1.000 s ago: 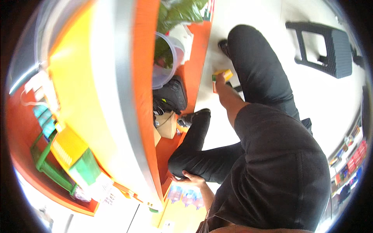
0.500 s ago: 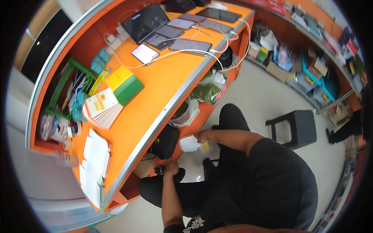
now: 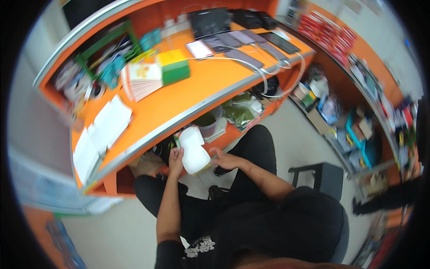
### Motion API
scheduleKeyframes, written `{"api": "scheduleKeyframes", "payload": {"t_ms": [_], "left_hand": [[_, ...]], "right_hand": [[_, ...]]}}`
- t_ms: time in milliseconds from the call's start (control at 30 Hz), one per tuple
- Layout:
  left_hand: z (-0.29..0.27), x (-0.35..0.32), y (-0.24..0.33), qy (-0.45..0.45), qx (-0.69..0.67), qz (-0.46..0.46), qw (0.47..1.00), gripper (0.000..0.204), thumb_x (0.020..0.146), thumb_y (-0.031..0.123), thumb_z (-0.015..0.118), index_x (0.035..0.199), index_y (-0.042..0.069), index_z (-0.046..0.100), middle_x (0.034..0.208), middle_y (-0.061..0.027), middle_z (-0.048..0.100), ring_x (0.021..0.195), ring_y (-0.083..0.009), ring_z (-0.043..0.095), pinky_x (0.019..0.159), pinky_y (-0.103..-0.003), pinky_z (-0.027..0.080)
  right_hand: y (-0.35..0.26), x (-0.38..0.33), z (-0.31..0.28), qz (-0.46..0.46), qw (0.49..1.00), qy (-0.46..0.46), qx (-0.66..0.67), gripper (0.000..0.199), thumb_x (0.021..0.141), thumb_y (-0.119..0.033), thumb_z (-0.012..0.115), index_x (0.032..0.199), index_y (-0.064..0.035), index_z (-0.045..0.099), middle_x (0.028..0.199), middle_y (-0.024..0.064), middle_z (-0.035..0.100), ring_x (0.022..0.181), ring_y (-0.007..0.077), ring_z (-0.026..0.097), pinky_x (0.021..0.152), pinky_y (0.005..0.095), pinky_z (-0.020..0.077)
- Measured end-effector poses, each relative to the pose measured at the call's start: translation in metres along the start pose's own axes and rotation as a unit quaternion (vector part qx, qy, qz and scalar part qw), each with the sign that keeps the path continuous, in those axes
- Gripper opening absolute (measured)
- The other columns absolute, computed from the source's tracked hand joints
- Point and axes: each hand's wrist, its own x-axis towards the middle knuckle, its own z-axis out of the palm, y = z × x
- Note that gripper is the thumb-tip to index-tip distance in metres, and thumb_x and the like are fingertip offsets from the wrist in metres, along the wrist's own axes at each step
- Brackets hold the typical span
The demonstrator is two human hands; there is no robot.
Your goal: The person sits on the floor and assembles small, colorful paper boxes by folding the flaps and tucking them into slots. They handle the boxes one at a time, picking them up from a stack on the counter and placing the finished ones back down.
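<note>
A white, unfolded paper carton (image 3: 195,154) hangs between my hands over my lap, its pale inner side up, with a little green and yellow along its edges. My left hand (image 3: 176,162) is closed on its left edge. Close by its right edge is my right hand (image 3: 227,160), slightly blurred, with thumb and fingers apart. On the orange counter (image 3: 156,107) lie more opened white cartons (image 3: 105,121) at the left. Behind them rests a fanned stack of flat printed cartons (image 3: 142,80), beside a yellow and green block (image 3: 174,67).
Several phones (image 3: 244,59) with white cables and a dark laptop (image 3: 209,22) lie at the counter's far end. Plastic bags and a tub (image 3: 210,125) sit on the shelf beneath. A black stool (image 3: 320,179) stands right, before cluttered shelves (image 3: 345,121).
The white carton has come up from low by my right hand to between both hands. My left hand has risen from beside my knee to the carton. The view has turned.
</note>
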Motion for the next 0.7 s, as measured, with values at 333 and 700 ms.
{"api": "scheduleKeyframes", "payload": {"t_ms": [333, 700], "left_hand": [[0.046, 0.003, 0.021, -0.084, -0.026, -0.100, 0.991, 0.032, 0.095, 0.022, 0.072, 0.119, 0.004, 0.063, 0.099, -0.0020, 0.070, 0.086, -0.0096, 0.064, 0.079, -0.028, 0.053], [0.045, 0.020, -0.010, 0.049, 0.042, -0.181, 0.981, 0.062, 0.102, 0.060, 0.046, 0.120, 0.005, 0.067, 0.119, -0.0075, 0.067, 0.103, -0.0159, 0.064, 0.092, -0.034, 0.050]], "right_hand": [[-0.013, 0.062, -0.018, 0.041, 0.901, 0.110, 0.418, 0.058, 0.108, -0.047, 0.041, 0.142, 0.0002, 0.048, 0.134, 0.0135, 0.059, 0.119, 0.0203, 0.059, 0.102, 0.0325, 0.0448], [0.054, 0.082, -0.004, 0.001, 0.956, 0.070, 0.283, 0.021, 0.102, -0.029, 0.062, 0.102, -0.0082, 0.060, 0.095, 0.0017, 0.066, 0.088, 0.0091, 0.064, 0.078, 0.0267, 0.0520]]}}
